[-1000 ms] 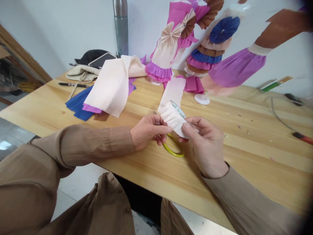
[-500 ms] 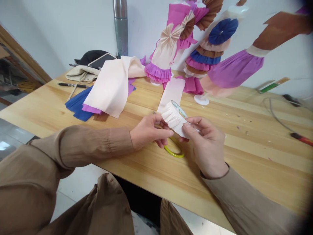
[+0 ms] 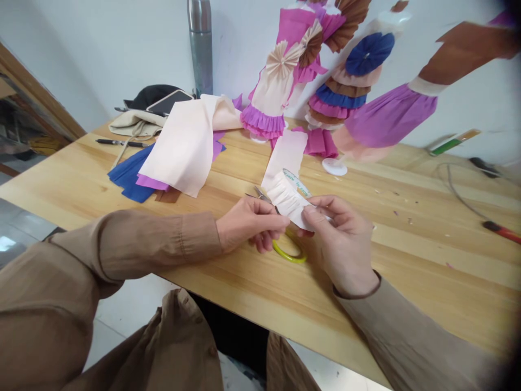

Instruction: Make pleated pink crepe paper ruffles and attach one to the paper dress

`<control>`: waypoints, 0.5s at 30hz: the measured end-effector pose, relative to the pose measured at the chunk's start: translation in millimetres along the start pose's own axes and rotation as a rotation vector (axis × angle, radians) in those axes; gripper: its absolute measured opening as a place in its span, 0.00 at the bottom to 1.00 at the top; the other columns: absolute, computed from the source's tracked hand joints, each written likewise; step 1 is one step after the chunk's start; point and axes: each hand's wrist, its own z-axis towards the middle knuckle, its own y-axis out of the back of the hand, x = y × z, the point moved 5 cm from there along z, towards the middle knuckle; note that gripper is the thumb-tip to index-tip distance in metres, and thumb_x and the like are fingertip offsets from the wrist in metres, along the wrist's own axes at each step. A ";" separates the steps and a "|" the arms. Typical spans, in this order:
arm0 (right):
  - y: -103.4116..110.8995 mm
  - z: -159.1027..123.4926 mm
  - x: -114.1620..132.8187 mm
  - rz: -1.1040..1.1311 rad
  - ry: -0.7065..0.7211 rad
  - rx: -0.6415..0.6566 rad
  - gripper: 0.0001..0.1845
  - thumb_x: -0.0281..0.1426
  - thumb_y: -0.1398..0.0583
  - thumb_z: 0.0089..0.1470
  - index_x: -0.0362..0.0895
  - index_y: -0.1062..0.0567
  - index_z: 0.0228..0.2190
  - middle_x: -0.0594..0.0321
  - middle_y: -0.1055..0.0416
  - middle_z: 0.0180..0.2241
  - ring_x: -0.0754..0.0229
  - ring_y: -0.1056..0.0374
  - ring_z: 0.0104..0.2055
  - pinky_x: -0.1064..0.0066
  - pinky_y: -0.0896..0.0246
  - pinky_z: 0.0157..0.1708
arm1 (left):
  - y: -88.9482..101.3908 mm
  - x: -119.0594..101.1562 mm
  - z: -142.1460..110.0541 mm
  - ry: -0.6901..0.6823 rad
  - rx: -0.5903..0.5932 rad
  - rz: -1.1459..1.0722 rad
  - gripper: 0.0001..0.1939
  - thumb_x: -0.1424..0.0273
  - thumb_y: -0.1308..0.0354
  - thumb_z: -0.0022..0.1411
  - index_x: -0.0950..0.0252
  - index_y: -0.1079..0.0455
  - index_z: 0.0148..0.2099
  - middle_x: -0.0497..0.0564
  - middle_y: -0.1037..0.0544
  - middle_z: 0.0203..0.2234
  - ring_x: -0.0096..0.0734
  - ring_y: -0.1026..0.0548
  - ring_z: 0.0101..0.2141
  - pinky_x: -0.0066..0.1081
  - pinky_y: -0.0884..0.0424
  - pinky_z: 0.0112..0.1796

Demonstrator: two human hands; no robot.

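Note:
A short strip of white crepe paper [image 3: 285,200], gathered into small pleats, is held above the table. My right hand [image 3: 340,233] grips its right end between thumb and fingers. The thumb and forefinger of my left hand [image 3: 256,221] are pinched together at the strip's lower edge. Just behind the strip shows a roll of tape [image 3: 296,180] with green printing, partly covered by the paper. Under my hands lie scissors [image 3: 290,255] with a yellow handle; their blade tips stick out past my left hand, and their middle is hidden.
A pale paper piece [image 3: 285,155] lies behind the tape. Larger cream paper [image 3: 183,146] covers blue sheets [image 3: 132,174] at left. Paper-dressed forms stand along the wall, one with a purple skirt [image 3: 393,117]. A bottle [image 3: 201,54] and a pen [image 3: 120,142] are farther left.
My left hand has slid off the strip's left end to its lower edge, uncovering the scissors' blade tips. My right hand keeps its hold nearly unmoved.

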 end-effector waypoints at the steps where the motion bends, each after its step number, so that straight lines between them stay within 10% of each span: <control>1: 0.1 -0.1 0.5 -0.010 0.005 -0.002 0.09 0.36 0.34 0.45 0.46 0.26 0.27 0.67 0.29 0.20 0.65 0.36 0.17 0.72 0.38 0.16 | -0.2 -4.1 -2.7 -0.058 0.004 0.086 0.18 0.63 0.41 0.60 0.68 0.34 0.22 0.45 0.31 0.15 0.20 0.33 0.15 0.22 0.38 0.17; 5: -0.7 -3.6 3.2 -0.105 0.049 0.028 0.08 0.36 0.35 0.48 0.45 0.26 0.29 0.67 0.28 0.21 0.64 0.36 0.18 0.72 0.39 0.18 | 6.5 -37.0 -18.7 -0.591 -0.180 0.466 0.22 0.62 0.45 0.62 0.65 0.41 0.19 0.44 0.38 0.14 0.20 0.40 0.17 0.25 0.41 0.21; 9: -5.6 -10.0 5.2 -0.263 0.117 0.142 0.08 0.36 0.37 0.52 0.45 0.24 0.31 0.66 0.27 0.23 0.63 0.35 0.21 0.70 0.40 0.22 | 9.9 -58.3 -24.7 -1.015 -0.281 0.856 0.08 0.66 0.45 0.61 0.64 0.29 0.32 0.52 0.21 0.32 0.32 0.26 0.36 0.38 0.30 0.45; 15: -10.5 -12.7 11.1 -0.350 0.226 0.205 0.06 0.35 0.39 0.53 0.45 0.24 0.30 0.61 0.23 0.29 0.59 0.30 0.28 0.66 0.36 0.30 | 11.3 -36.8 3.8 -0.736 -0.054 0.983 0.11 0.70 0.46 0.58 0.63 0.34 0.23 0.50 0.26 0.22 0.36 0.25 0.33 0.42 0.30 0.49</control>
